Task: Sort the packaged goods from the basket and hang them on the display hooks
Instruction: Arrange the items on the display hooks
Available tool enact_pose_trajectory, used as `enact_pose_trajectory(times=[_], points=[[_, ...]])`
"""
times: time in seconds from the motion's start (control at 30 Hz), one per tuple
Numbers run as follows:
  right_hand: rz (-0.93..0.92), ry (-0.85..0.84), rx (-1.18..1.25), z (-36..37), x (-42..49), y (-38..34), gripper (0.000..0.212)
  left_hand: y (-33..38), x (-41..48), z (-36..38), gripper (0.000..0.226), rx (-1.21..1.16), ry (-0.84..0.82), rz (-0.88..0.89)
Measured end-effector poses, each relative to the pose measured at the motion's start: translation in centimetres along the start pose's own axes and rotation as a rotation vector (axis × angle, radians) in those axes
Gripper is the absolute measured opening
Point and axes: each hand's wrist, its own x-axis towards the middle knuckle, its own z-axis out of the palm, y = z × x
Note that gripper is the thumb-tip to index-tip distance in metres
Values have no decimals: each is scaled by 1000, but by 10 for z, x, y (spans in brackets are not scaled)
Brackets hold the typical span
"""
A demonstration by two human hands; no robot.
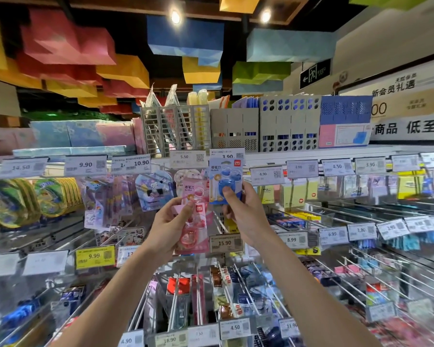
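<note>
My right hand (246, 214) pinches a blue sharpener pack (225, 171) mid-frame, seemingly unhung; my left hand (169, 227) grips pink packs (198, 221) waiting

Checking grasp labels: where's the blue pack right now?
Head view, centre frame: the blue pack is held by the right hand, just below the 3.90 price tag and right of the pink packs in the left hand.

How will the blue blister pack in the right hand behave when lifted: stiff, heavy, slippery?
The blue blister pack probably stays stiff: its card stands upright above the right hand. Likely light: one thumb pinch holds it.
</note>
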Motion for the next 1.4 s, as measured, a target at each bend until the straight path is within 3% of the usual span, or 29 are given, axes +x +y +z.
enact_pose_trajectory(times=[0.2, 0.33, 0.37, 0.43, 0.47, 0.57, 0.77, 0.9, 1.07, 1.17, 1.23, 1.4], points=[[-17, 11, -107, -3, -13, 27, 36, -2, 1, -8, 45, 17, 56, -9], [78, 61, -80, -2, -17, 40, 62, -3, -1, -8, 30, -4, 75, -10], [61, 66, -75, -2, -13, 38, 55, -3, -1, -8, 28, -6, 72, -15], [3, 48, -60, -2, -3, 29, 19, -2, 0, -7, 29, -10, 66, -20], [-12, 60, -58, -1, 2, 25, 17, -2, 0, -7, 29, -13, 63, -21], [-26, 96, -43, 6, 14, 16, 56, -1, 0, -5, 26, -23, 49, -28], [-49, 155, -56, 8, 20, 11, 38, 1, 2, -7, 38, -25, 62, -38], [-109, 226, -96, 11, 16, 18, 44, 2, 4, -10, 46, -26, 64, -44], [-127, 296, -60, 17, 13, 18, 67, 3, 4, -10, 36, -36, 64, -49], [-84, 319, 3, 19, 17, 18, 47, 4, 6, -10, 39, -31, 75, -53], [-59, 318, 9, 20, 18, 19, 49, 5, 5, -10, 44, -23, 76, -54], [-62, 253, 93, 13, 8, 19, 40, 16, -5, -14, 29, 141, 7, -28]])
